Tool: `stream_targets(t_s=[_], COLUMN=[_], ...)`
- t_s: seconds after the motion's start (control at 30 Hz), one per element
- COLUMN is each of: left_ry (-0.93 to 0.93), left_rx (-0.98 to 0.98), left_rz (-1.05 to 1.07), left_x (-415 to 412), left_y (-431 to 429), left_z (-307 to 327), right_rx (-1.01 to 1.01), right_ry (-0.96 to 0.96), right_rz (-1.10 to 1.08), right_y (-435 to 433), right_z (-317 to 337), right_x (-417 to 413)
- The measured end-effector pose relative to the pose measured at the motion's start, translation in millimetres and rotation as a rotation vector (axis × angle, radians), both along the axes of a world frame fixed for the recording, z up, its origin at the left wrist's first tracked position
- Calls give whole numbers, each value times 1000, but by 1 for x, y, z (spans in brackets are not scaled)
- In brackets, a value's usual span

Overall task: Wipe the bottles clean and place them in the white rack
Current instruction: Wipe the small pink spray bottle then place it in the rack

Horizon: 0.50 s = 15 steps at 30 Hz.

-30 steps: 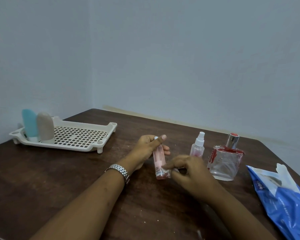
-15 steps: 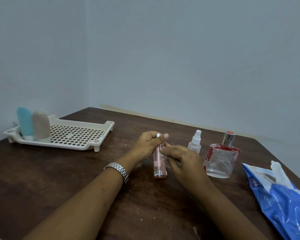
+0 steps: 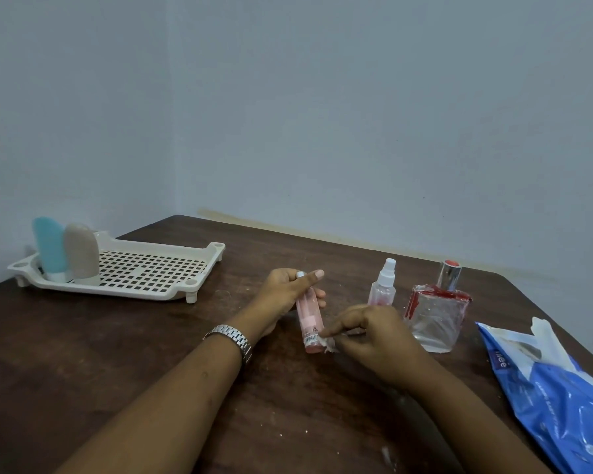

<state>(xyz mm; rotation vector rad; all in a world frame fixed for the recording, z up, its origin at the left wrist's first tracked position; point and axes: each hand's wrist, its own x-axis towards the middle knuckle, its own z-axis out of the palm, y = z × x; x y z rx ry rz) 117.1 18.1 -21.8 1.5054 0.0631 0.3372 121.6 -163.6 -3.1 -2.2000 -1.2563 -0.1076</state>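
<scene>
At the far left of the dark wooden bench (image 3: 100,364) sits the white rack (image 3: 158,271). At its left end two rounded bottles stand upright, side by side and touching: a blue bottle (image 3: 48,248) and a beige bottle (image 3: 82,253). Near the middle of the bench the left hand (image 3: 285,292) curls round the upper part of a slim pink bottle (image 3: 309,318), thumb laid along the silver cap end; a metal wristwatch (image 3: 231,338) sits on that wrist. The pink bottle is tilted, cap away from the person, well apart from the rack (whether its base touches the bench cannot be told). At that base, by a barcode label, the right hand (image 3: 374,336) pinches a small white wipe (image 3: 330,345) between thumb and fingertips, against the bottle's lower end. Behind the right hand a clear spray bottle (image 3: 384,285) with a white nozzle stands upright, and just beside it, further right, a square glass bottle (image 3: 437,313) with red trim and a silver cap. At the right edge lies a blue and white packet (image 3: 555,388), a white sheet poking from its top.
</scene>
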Motion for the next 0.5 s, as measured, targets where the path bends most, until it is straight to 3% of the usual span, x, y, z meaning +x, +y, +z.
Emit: stream_targets(t_s=[0.27, 0.37, 0.5], left_ry=[-65, -77, -46], left_rx=[125, 146, 120], left_rz=[-81, -74, -49], left_x=[-4, -4, -5], left_y=[-11, -12, -10], left_z=[6, 8, 6], right_rx=[398, 403, 241], right_ry=[-198, -185, -129], right_rz=[-148, -119, -66], right_y=[18, 17, 13], right_z=[-12, -12, -9], right_x=[4, 1, -2])
